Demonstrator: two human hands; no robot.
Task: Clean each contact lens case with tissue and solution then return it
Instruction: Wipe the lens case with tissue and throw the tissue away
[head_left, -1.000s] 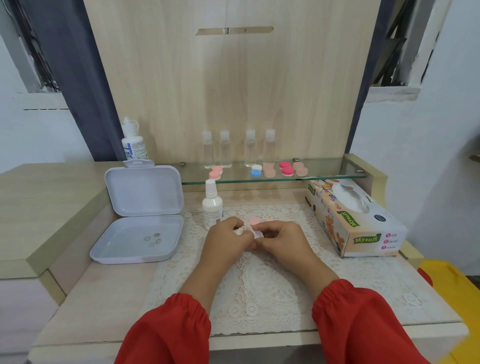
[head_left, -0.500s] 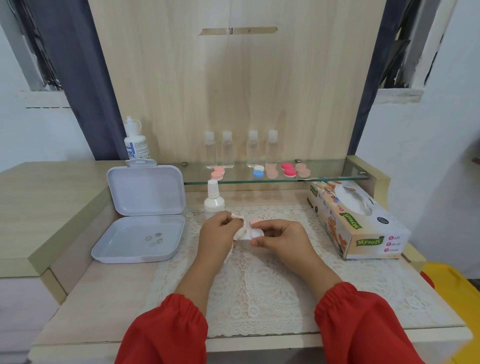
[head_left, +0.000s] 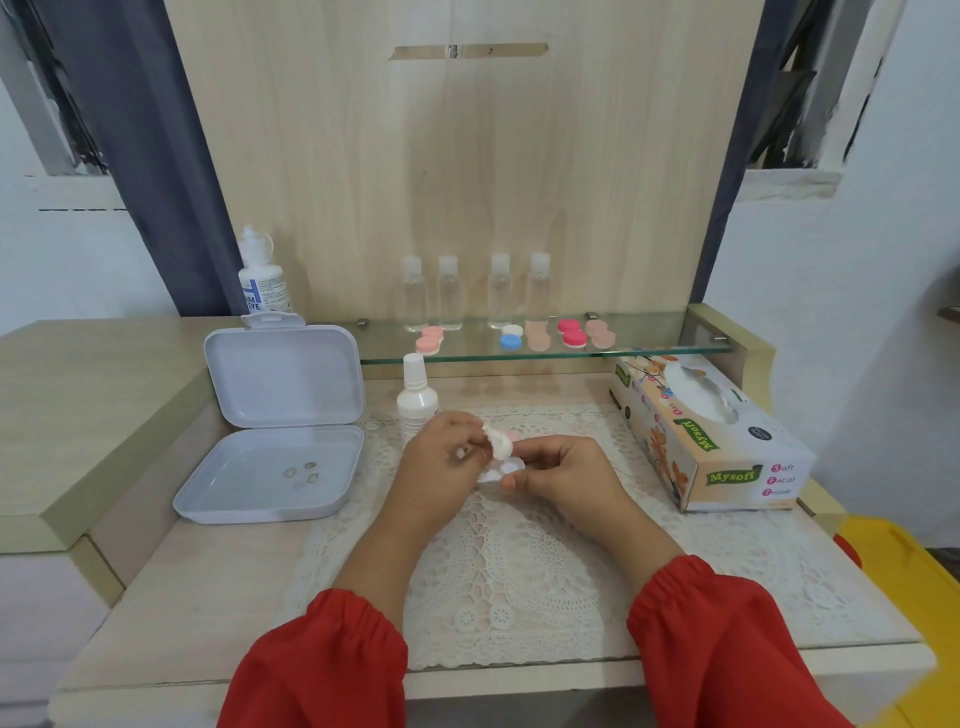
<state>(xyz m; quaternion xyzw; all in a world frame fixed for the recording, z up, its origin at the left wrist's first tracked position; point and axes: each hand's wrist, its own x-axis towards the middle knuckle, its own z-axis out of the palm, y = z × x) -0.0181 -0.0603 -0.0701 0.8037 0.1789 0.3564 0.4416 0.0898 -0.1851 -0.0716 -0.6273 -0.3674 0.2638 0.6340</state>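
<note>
**A:** Wiping is the step in hand, as far as I can judge. Take the lace mat (head_left: 519, 561) as the landmark. Above its far edge, the left hand (head_left: 441, 457) pinches a small wad of white tissue (head_left: 500, 448), fingers curled round it. The right hand (head_left: 566, 475) grips a white contact lens case (head_left: 503, 472), thumb and fingertips closed on its right end. Tissue and case touch, or nearly so.

**B:** Where is everything else from the mat?

**A:** At the mat's far left corner stands a white solution bottle (head_left: 416, 402). Right of the mat lies a tissue box (head_left: 711, 431). Left of the mat sits an open lilac box (head_left: 275, 441) with a few small objects in its tray, too small to name. Beyond the mat, a glass shelf (head_left: 649, 332) carries more lens cases (head_left: 545, 335) in pink, blue and peach, plus four clear bottles (head_left: 472, 291).

**B:** How would the case handle?

**A:** Likely very light, rigid plastic, and slippery once wet with solution. Holding one end firmly, as now, leaves the other well free for wiping. The tissue is soft and may shred when damp, so gentle pressure suits it. Whether the caps are off, I cannot tell.
</note>
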